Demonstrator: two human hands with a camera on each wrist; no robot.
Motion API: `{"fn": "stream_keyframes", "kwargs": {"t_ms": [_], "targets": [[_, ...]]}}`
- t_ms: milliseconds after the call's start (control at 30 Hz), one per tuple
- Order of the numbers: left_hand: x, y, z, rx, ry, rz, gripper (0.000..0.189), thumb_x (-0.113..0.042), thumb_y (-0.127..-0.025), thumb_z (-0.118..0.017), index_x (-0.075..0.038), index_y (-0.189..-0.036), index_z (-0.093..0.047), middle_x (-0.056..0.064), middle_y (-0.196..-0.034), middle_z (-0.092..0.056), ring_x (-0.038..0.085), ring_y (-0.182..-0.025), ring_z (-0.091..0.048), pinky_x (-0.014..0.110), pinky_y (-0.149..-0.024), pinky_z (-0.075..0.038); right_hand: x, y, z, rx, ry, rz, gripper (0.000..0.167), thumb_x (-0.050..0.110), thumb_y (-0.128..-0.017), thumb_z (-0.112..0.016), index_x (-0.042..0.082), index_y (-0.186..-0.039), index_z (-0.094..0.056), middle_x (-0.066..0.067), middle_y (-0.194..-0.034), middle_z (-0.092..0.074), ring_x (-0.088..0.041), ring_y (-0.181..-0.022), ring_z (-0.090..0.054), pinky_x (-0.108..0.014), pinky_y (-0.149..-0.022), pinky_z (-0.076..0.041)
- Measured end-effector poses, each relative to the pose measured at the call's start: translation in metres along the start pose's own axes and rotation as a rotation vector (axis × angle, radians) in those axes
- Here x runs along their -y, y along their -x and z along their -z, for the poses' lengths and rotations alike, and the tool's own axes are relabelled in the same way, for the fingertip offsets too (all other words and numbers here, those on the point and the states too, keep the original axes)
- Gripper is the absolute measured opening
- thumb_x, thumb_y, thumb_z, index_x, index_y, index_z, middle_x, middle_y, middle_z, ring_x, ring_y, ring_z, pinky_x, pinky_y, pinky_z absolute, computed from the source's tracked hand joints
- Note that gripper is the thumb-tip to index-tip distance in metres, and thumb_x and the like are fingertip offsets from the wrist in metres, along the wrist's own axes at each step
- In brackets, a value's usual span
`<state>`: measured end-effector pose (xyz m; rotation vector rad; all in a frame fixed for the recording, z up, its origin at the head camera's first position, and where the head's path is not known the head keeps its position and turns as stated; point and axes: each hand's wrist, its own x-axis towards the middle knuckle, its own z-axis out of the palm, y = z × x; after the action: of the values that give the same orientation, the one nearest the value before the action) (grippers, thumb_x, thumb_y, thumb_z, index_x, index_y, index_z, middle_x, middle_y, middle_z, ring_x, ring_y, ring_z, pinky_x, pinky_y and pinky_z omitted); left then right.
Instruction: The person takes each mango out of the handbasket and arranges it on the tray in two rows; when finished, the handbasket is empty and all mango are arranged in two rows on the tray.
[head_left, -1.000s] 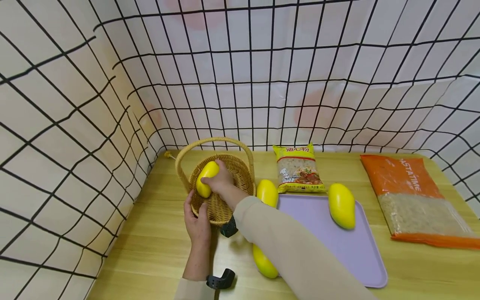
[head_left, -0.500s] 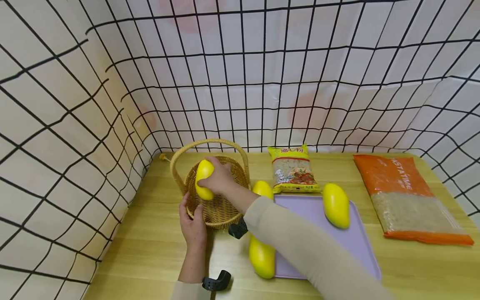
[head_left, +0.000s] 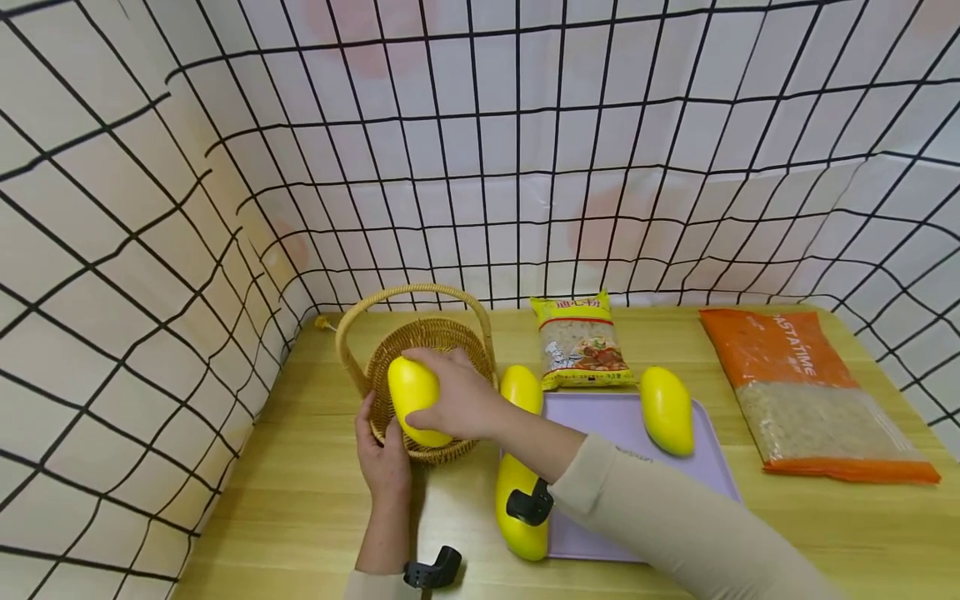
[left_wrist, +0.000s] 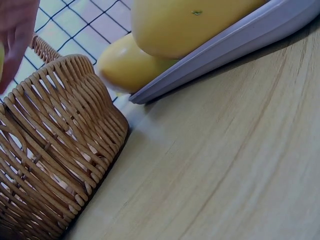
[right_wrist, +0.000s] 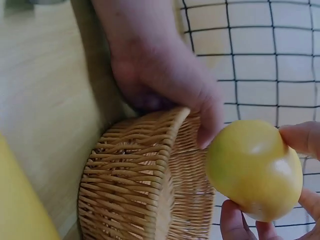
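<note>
A yellow mango (head_left: pixel 411 400) is held in my right hand (head_left: pixel 465 404), pinched between thumb and fingers above the near part of a wicker basket (head_left: pixel 427 333). In the right wrist view the mango (right_wrist: pixel 255 170) shows beside the basket's rim, at its open side. My left hand (head_left: pixel 384 467) holds the basket's left front rim, thumb at the inside and fingers around the outer wall. Woven cane and an arched handle (head_left: pixel 412 290) make up the basket; its inside shows no other fruit. The left wrist view shows its outer wall (left_wrist: pixel 60 135) close up.
Right of the basket is a lilac tray (head_left: pixel 592 408). Mangoes lie at its far left corner (head_left: pixel 521 388), its near left edge (head_left: pixel 521 525) and its right side (head_left: pixel 667 411). Behind it sits a yellow pasta bag (head_left: pixel 583 342); an orange pasta bag (head_left: pixel 817 400) lies farther right.
My right hand has lifted the mango up out of the basket and drawn it back toward me. My left hand stays on the rim. The head view has shifted slightly.
</note>
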<state>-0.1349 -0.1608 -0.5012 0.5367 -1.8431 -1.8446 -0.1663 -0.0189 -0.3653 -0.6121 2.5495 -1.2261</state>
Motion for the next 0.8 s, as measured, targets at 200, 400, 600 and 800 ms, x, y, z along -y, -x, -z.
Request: {"fn": "stream_keyframes", "kwargs": {"t_ms": [200, 400, 600, 800], "targets": [[0.002, 0.001, -0.002, 0.014, 0.019, -0.005, 0.053, -0.007, -0.097, -0.057, -0.013, -0.149, -0.049, 0.012, -0.16, -0.041, 0.034, -0.151, -0.031, 0.057, -0.124, -0.025, -0.002, 0.032, 0.014, 0.02, -0.024, 0.001, 0.085, 0.028, -0.079, -0.085, 0.033, -0.153, -0.044, -0.011, -0.141, -0.051, -0.027, -0.114, -0.053, -0.041, -0.08, -0.054], [0.003, 0.003, -0.002, 0.009, 0.022, -0.019, 0.053, -0.006, -0.097, -0.058, -0.012, -0.148, -0.049, 0.012, -0.162, -0.038, 0.034, -0.152, -0.03, 0.057, -0.124, -0.024, -0.008, 0.061, 0.026, 0.042, -0.003, 0.006, 0.084, 0.031, -0.079, -0.085, 0.043, -0.151, -0.044, -0.009, -0.133, -0.051, -0.026, -0.105, -0.056, -0.04, -0.079, -0.053], [0.002, 0.003, -0.001, 0.011, 0.029, -0.028, 0.052, -0.005, -0.098, -0.057, -0.012, -0.148, -0.049, 0.013, -0.161, -0.039, 0.034, -0.152, -0.03, 0.055, -0.124, -0.024, -0.02, 0.089, 0.051, 0.154, 0.103, 0.059, 0.079, 0.032, -0.081, -0.083, 0.042, -0.15, -0.046, -0.003, -0.136, -0.051, -0.019, -0.103, -0.056, -0.04, -0.084, -0.052], [0.001, 0.001, 0.001, 0.006, 0.034, -0.015, 0.053, -0.006, -0.098, -0.057, -0.013, -0.149, -0.048, 0.014, -0.162, -0.038, 0.035, -0.152, -0.03, 0.054, -0.125, -0.023, -0.036, 0.116, 0.079, 0.233, 0.192, 0.073, 0.077, 0.029, -0.08, -0.083, 0.04, -0.149, -0.049, -0.002, -0.132, -0.051, -0.013, -0.097, -0.054, -0.03, -0.08, -0.05]]}}
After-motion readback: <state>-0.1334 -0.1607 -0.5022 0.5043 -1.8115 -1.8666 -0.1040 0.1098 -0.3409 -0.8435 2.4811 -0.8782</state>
